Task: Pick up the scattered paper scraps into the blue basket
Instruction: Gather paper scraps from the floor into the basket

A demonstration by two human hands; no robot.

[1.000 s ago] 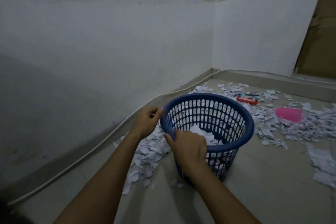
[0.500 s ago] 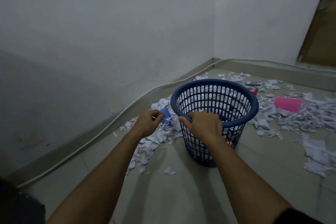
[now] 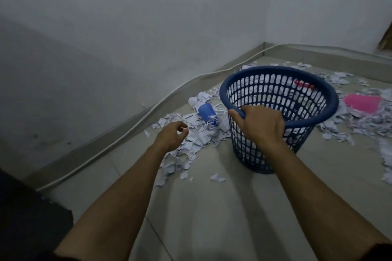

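Tiled floor [image 3: 212, 218], white walls [image 3: 148, 17], cable [image 3: 127, 133] along skirting. My right hand [image 3: 259, 126] grips basket [image 3: 297, 125] rim; left hand [image 3: 172, 136] loosely curled above scraps [image 3: 197, 142], hold unclear.

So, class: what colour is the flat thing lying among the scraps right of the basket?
Pink, seen in the head view.

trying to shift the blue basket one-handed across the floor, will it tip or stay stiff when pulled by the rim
The blue basket probably drags easily: slotted plastic walls and only some scraps showing inside suggest it is light. It narrows toward the base, so a pull at the rim, where the right hand grips it, could tip it. The thick rolled rim looks stiff enough to hold.
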